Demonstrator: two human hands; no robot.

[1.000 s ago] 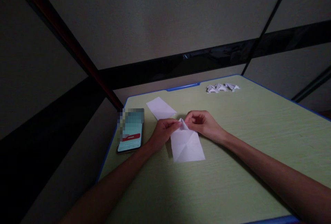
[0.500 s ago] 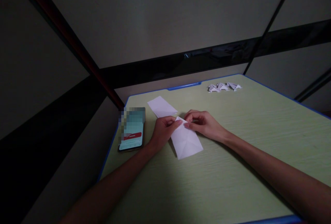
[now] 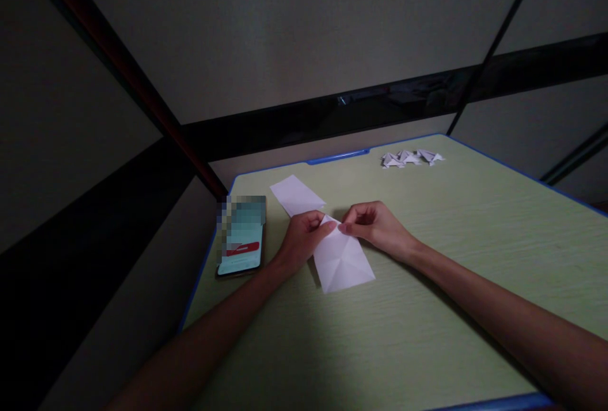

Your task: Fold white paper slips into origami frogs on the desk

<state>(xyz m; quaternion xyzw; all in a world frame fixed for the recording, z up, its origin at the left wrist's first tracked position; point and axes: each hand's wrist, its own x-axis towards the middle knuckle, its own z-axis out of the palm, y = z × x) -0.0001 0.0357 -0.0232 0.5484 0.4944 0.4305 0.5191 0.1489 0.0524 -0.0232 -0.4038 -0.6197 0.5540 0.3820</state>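
A white creased sheet of paper lies on the green table in front of me. My left hand pinches its far left corner, fingers closed. My right hand pinches the far edge just to the right, fingers curled on the paper. The far end of the sheet is lifted slightly between the two hands, and fold lines cross its middle.
A second flat white paper strip lies beyond my left hand. A phone with a lit screen sits near the table's left edge. Several folded paper figures stand at the far edge. The table has a blue rim.
The folded-up far tip of the sheet has been flattened out. The sheet turned slightly, and both hands kept their pinch at its far end.
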